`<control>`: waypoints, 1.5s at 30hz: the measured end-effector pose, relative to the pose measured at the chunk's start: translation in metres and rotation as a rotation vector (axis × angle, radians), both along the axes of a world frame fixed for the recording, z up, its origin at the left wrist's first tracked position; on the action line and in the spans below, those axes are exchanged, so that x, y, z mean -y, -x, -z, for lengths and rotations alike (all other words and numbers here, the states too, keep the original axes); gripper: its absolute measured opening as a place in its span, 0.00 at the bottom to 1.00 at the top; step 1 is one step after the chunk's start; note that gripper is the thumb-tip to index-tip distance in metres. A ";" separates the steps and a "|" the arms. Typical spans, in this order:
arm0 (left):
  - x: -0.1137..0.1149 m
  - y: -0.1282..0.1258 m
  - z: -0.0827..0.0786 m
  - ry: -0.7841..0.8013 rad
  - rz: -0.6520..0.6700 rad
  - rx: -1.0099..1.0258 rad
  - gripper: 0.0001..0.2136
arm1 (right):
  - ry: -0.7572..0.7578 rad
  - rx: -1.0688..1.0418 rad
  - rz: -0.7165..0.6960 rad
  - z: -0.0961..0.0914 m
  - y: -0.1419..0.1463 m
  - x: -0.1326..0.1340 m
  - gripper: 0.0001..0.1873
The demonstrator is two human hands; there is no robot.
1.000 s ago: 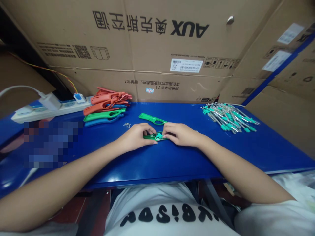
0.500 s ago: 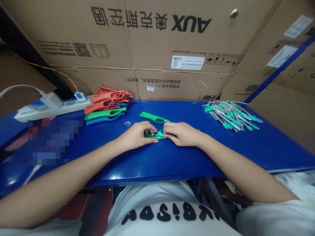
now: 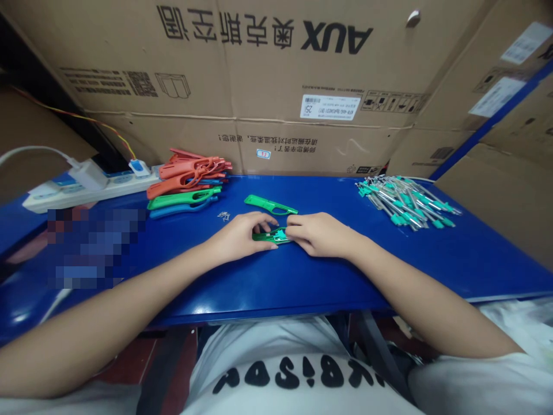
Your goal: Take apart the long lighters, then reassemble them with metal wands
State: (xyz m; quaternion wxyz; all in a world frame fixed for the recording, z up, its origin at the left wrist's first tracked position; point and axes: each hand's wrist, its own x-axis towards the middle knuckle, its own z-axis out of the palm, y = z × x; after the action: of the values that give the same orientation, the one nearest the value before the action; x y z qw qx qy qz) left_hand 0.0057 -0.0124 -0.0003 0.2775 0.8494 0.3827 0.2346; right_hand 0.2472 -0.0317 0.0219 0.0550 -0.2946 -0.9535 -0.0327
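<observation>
Green plastic casing, lying low over the blue table directly in front of the person, between both hands. Its long axis runs left to right, roughly parallel to the near table edge. A teal piece sits in its right-hand portion.

Left hand: partly curled, thumb along the near edge, fingers arched over the far side; thumb and fingers stand apart by about the casing's width, gripping its left end. Right hand: fingers folded well in, tips at the right end of the teal piece. Contact there is hidden by the knuckles; cannot tell whether it pinches or presses.

Key relation: each hand has one end of the casing, and the right is the nearer to the teal piece.

Second green casing lies just beyond, slanting, its left end farther from the person, its right end close behind the right hand's knuckles. Small metal bits lie beyond the left hand. Metal rods with teal fittings lie heaped well off to the right; stacked orange casings, far left.
</observation>
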 end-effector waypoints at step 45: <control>0.005 -0.004 -0.002 -0.068 0.084 -0.025 0.15 | 0.308 -0.253 -0.055 -0.001 -0.010 -0.009 0.09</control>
State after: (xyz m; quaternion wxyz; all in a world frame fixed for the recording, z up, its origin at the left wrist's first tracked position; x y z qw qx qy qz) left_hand 0.0096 -0.0171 0.0018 0.2532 0.8766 0.3419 0.2248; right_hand 0.2575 -0.0224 0.0232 0.1297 -0.2751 -0.9404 0.1523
